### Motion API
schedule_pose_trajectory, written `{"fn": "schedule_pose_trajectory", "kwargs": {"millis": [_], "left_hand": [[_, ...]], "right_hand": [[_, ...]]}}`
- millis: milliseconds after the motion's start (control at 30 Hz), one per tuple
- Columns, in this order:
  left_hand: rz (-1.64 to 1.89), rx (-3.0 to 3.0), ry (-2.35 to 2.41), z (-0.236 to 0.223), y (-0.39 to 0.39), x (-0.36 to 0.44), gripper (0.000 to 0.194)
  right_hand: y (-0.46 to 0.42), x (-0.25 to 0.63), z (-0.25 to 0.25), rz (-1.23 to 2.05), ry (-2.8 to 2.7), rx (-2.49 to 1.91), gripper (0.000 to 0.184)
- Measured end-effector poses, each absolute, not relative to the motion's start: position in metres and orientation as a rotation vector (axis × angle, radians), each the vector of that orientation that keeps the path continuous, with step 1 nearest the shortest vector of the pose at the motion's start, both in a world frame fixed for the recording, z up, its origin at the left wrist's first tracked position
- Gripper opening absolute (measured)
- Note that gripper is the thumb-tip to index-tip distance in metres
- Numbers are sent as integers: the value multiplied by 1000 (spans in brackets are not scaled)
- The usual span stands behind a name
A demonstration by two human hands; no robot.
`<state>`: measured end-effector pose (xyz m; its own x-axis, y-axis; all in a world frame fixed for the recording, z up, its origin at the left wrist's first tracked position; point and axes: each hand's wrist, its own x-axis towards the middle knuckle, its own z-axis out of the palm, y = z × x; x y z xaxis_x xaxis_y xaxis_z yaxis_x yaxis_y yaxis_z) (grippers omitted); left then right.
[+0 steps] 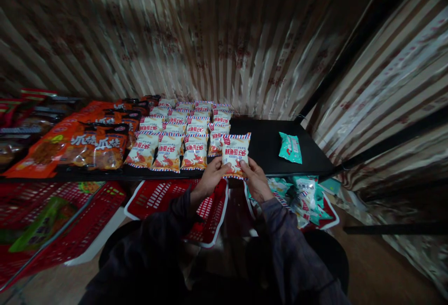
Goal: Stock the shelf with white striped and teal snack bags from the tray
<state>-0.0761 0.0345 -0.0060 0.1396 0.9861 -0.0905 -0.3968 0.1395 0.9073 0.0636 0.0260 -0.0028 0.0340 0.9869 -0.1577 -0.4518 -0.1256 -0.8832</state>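
My left hand (212,176) and right hand (258,181) are close together, both clamped on one white snack bag (236,152), a thumb on each lower side of its front. The bag is upright between them at the front edge of the black shelf (259,132); I cannot tell whether it touches the shelf. Just beyond and to the left of my left hand stand rows of matching bags (195,152), and farther left lie orange packets (100,142). A turquoise packet (290,149) lies alone on the shelf, beyond my right hand and to its right. Below my left hand is a red basket (150,197); below and right of my right hand, another basket (333,221) holds turquoise and white packets (306,195).
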Motion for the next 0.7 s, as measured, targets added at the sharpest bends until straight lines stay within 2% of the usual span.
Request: {"fn": "schedule_pose_trajectory", "kwargs": {"millis": [433,700], "left_hand": [[1271,879,900,-9,34,-82,43],[1501,1462,1344,-6,28,-82,50]], "right_hand": [[18,55,-5,1477,-725,-900,60],[12,41,-9,1313,-718,-959,66]]}}
